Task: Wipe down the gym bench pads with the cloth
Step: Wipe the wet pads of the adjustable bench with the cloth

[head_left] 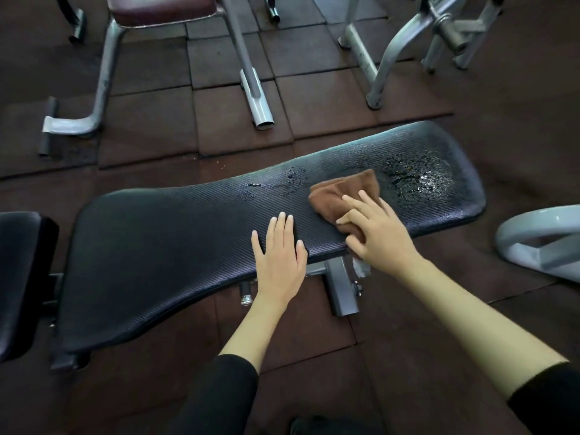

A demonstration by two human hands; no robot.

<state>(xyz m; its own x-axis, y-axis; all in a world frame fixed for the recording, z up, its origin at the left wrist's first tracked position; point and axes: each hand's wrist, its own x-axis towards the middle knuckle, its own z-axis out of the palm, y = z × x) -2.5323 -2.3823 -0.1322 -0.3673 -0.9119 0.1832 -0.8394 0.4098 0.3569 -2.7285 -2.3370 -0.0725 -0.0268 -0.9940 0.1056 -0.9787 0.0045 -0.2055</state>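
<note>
Black textured vinyl covers the long, waisted bench pad (175,246), which is seen lying across the middle of the view; a second, shorter black pad (22,277) is cut off at nine o'clock, so two pads of this bench are counted. Wet droplets (423,180) are left toward the two o'clock end, and a smaller scatter (292,180) lies near the middle, so two damp patches probably remain to be wiped. Two bare hands are counted. The left hand (279,249) is laid flat on the near edge, fingers together and empty, apparently to steady the body. The right hand (376,233) is pressed down with fingers spread on the one crumpled brown cloth (345,189), which is bunched on the pad just beside the larger wet patch, presumably so it can be pushed across.
</note>
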